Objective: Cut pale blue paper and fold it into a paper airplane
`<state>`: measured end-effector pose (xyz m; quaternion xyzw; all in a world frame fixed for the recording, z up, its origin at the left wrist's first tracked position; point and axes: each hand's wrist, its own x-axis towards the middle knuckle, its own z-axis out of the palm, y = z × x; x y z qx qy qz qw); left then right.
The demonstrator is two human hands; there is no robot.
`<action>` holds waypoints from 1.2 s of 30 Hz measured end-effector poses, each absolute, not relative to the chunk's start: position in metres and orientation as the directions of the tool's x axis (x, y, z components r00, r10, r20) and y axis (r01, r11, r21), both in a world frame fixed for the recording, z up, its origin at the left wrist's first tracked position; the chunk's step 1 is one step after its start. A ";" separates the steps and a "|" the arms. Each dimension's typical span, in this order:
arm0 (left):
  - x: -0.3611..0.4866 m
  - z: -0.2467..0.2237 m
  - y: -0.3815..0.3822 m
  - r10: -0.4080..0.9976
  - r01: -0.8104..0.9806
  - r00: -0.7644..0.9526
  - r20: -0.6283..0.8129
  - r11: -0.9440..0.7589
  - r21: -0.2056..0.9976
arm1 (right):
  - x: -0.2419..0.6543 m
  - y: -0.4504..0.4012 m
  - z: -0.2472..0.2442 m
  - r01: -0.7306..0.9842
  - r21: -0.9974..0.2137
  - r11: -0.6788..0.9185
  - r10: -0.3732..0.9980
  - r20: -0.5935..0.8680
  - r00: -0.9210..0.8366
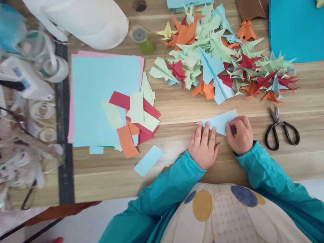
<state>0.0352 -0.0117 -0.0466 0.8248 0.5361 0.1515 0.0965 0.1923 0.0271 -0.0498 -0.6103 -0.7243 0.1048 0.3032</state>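
Observation:
A light blue strip of paper [221,120] lies on the wooden table in front of me, its left end folded to a point. My left hand [204,145] rests flat on the table, its outstretched fingertips pressing the lower left edge of the strip. At the strip's right end my right hand [240,135] is closed, thumb and curled forefinger pinching the paper's lower edge. Black-handled scissors [277,125] lie partly open to the right of that hand. Beyond the strip is a heap of folded paper shapes [212,50] in green, orange, red and blue.
At left, a stack of coloured sheets [101,98] bears several loose paper strips [136,108]; one blue strip [149,160] lies apart. A green spool [143,40] stands behind. Tape rolls [52,67] and scraps clutter the far left. Blue sheets [296,32] lie at the back right.

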 end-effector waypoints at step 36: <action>0.035 -0.046 -0.016 0.919 0.868 0.357 0.165 -0.392 0.306 | 0.193 0.026 -0.049 0.885 -0.380 0.271 0.947 0.269 -0.174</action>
